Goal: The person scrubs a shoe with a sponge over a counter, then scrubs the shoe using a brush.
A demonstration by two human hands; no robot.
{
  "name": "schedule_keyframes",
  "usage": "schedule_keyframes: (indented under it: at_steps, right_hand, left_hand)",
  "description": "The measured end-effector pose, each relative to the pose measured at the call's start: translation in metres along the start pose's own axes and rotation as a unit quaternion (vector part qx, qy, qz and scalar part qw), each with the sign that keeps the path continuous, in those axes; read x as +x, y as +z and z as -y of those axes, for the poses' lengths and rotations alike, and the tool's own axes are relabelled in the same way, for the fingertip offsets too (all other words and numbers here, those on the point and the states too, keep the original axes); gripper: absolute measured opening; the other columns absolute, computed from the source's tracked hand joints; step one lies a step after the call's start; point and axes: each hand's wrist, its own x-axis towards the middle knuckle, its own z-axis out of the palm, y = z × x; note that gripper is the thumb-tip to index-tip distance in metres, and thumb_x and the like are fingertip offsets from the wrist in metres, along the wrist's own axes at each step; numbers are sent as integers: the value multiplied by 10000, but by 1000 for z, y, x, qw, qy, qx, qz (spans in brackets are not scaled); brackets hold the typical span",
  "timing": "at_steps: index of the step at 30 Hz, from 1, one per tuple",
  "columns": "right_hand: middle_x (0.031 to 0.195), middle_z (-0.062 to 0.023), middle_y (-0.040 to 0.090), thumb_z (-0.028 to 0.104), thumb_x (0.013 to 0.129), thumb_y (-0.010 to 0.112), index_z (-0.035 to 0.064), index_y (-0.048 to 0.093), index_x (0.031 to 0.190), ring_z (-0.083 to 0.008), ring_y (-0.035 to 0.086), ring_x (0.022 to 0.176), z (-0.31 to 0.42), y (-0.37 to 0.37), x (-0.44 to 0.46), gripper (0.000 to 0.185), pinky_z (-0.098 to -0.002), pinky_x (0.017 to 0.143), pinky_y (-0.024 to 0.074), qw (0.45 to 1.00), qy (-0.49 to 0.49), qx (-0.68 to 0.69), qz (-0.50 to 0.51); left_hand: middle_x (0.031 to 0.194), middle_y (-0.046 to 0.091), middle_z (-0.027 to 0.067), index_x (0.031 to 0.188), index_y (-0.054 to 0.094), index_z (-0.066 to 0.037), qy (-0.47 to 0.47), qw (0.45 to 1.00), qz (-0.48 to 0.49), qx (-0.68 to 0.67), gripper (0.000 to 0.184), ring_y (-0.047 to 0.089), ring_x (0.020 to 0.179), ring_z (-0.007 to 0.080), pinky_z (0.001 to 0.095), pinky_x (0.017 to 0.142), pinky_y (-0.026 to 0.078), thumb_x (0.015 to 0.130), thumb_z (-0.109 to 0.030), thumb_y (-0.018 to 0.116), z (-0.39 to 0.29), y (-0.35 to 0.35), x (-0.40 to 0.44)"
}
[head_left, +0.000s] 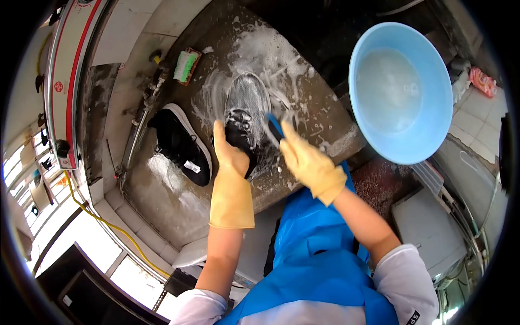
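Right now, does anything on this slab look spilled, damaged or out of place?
Mainly the suds: they spread well past the soapy shoe across the slab, with a whitish patch beside the other shoe. With a brush in your right hand, that is probably scrubbing mess. I see no obvious damage.

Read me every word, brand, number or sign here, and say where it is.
"SP", on the right sleeve; any further letters are unclear.
Too small or blurred to read: white label on the black shoe; red emblem on the red-striped panel; pale tag, lower left.
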Motion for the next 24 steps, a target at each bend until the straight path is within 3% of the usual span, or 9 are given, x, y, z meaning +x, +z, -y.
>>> schedule_keyframes:
  at_steps: [2, 5, 8, 9, 14, 16, 18, 20, 24]
  right_hand:
    - [1289, -261, 637, 286, 1045, 535, 61, 449, 1502, -388, 705, 1042, -5, -16, 18, 516, -453, 921, 572, 997, -35, -61, 16]
    - [1535, -203, 455, 108, 936, 643, 12, 511, 1385, -280, 694, 1145, -42, -13, 40, 478, -375, 965, 580, 956, -221, -189, -47]
    - [1527, -219, 451, 73, 899, 672, 10, 514, 1372, -281, 679, 1158, -27, -23, 38, 502, -367, 975, 578, 995, -48, -44, 79]
    - [1526, -211, 450, 73, 915, 657, 7, 497, 1396, -259, 688, 1122, -33, -16, 36, 511, -358, 962, 581, 995, -66, -52, 56]
    - [1505, -159, 472, 90, 995, 585, 12, 425, 1494, -175, 705, 890, -20, -13, 24, 530, -297, 844, 605, 997, -9, 50, 49]
    - [1447, -164, 527, 111, 1023, 566, 9, 429, 1502, -163, 698, 847, -13, -12, 23, 508, -282, 776, 609, 978, 23, 209, -4]
    - [1420, -177, 560, 141, 1051, 543, -17, 424, 1501, -148, 700, 841, -7, -9, 30, 492, -274, 750, 609, 970, 61, 236, 14]
    - [1406, -201, 583, 191, 1056, 550, -43, 425, 1490, -189, 720, 870, -13, 10, 37, 508, -313, 804, 612, 976, -140, 118, -117]
    - [1382, -275, 592, 260, 1065, 521, -10, 427, 1519, -426, 612, 1217, -3, 39, -21, 536, -433, 1018, 518, 992, -85, 91, -6]
  left_hand:
    - [1321, 676, 143, 1304, 649, -10, -58, 993, 98, -20, 532, 621, 1229, 329, 478, 1130, 440, 998, -444, 612, -10, -26, 0]
    - [1308, 653, 144, 1408, 538, 65, 66, 964, 68, 250, 696, 618, 1236, 285, 382, 1096, 452, 930, -395, 748, -6, -42, -28]
    - [1349, 647, 180, 1358, 552, 93, 172, 808, 22, 563, 863, 633, 1238, 327, 391, 1047, 487, 806, -514, 818, 5, -38, -55]
    - [1315, 662, 248, 1284, 613, 80, 200, 573, -142, 782, 867, 642, 1231, 372, 418, 1010, 506, 768, -588, 810, 9, -31, -57]
    - [1314, 655, 267, 1318, 615, 18, 186, 640, -160, 728, 823, 669, 1173, 390, 444, 952, 527, 788, -589, 784, 12, -28, -30]
    - [1314, 674, 212, 1371, 604, -23, 257, 810, -26, 527, 690, 648, 1198, 339, 405, 1012, 473, 873, -476, 754, 16, -27, -34]
    - [1281, 682, 183, 1390, 587, -17, 247, 816, -79, 517, 629, 636, 1146, 303, 375, 1027, 456, 923, -414, 725, 17, -33, -20]
    - [1112, 696, 181, 1294, 622, 18, 258, 809, -114, 516, 662, 640, 983, 291, 385, 940, 483, 908, -514, 701, 19, -30, -14]
    - [952, 719, 131, 1130, 696, 24, 189, 861, -220, 417, 664, 649, 862, 210, 384, 849, 517, 935, -608, 643, 18, -13, 0]
